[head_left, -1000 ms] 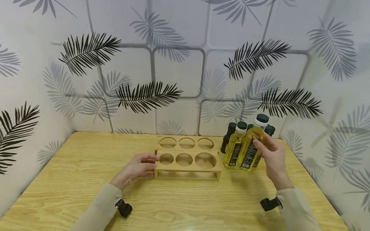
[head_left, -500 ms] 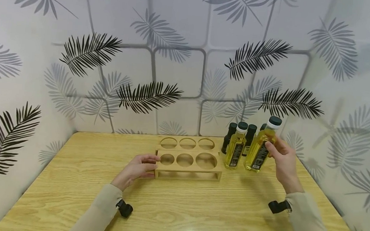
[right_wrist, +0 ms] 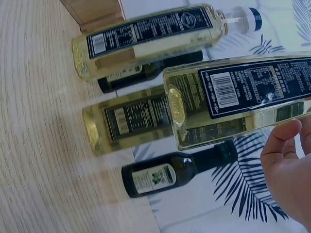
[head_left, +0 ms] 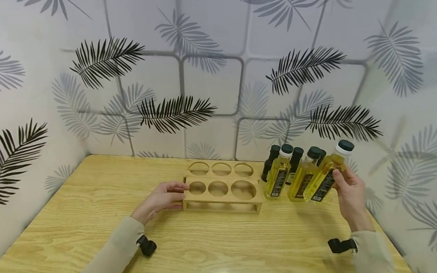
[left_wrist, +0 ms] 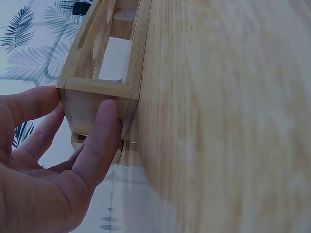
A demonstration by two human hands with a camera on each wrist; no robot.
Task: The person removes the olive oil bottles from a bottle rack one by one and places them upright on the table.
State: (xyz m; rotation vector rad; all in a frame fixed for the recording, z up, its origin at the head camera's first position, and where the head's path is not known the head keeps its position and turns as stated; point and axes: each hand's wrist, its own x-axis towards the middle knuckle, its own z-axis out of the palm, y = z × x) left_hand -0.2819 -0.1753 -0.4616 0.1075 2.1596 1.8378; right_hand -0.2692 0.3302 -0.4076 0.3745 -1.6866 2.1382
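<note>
My right hand (head_left: pixel 351 196) grips a clear bottle of yellow oil (head_left: pixel 326 180) by its upper body. This bottle has a dark green cap and a black label, and it leans with its top to the right. In the right wrist view its base overlaps another yellow oil bottle (right_wrist: pixel 131 119) standing behind. My left hand (head_left: pixel 164 200) touches the left end of a two-tier wooden bottle rack (head_left: pixel 221 200) with round holes. In the left wrist view extended fingers (left_wrist: pixel 99 141) rest against the rack's end panel (left_wrist: pixel 85 109).
Right of the rack stands a further yellow oil bottle (head_left: pixel 278 174). Small dark bottles, one (head_left: pixel 270 163) at the left and another (right_wrist: pixel 155 174) at the right, stand behind near the patterned wall (head_left: pixel 210 34). All are on a wooden table (head_left: pixel 203 245).
My right hand has moved right with the oil bottle, tilting it further. Another yellow oil bottle behind it has come into view. The left hand stays at the rack.
</note>
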